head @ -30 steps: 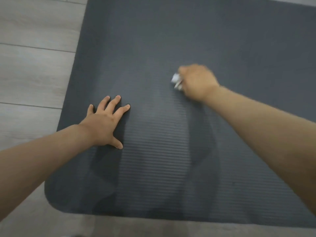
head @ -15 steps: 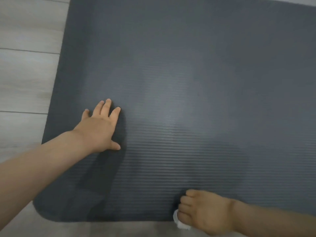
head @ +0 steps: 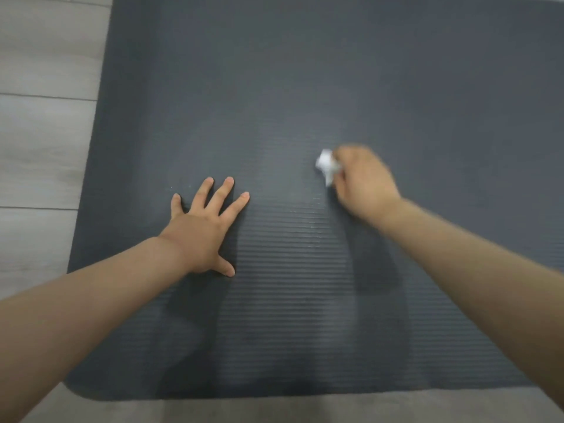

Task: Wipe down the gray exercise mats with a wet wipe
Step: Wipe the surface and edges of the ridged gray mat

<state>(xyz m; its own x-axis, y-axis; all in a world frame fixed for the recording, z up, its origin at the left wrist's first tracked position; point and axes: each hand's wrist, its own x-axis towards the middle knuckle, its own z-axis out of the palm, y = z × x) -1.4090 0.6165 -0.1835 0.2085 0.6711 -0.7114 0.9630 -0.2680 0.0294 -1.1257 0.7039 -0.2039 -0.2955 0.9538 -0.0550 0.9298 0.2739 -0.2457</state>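
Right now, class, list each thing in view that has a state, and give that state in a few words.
Dark gray ribbed foam exercise mat: unrolled, flat on floor.
Crumpled white wet wipe: bunched, pressed to mat.
Left hand: fingers spread, flat on mat.
Right hand: grips wipe, motion-blurred.

The mat (head: pixel 305 87) is dark gray with fine horizontal ribbing; the wipe (head: pixel 326 164) is white; the floor (head: pixel 42 154) shows pale gray wood-grain planks

right hand (head: pixel 363 181) motion-blurred — grip on wipe (head: pixel 326 164) unclear | mat (head: pixel 274 87) cut off top, right
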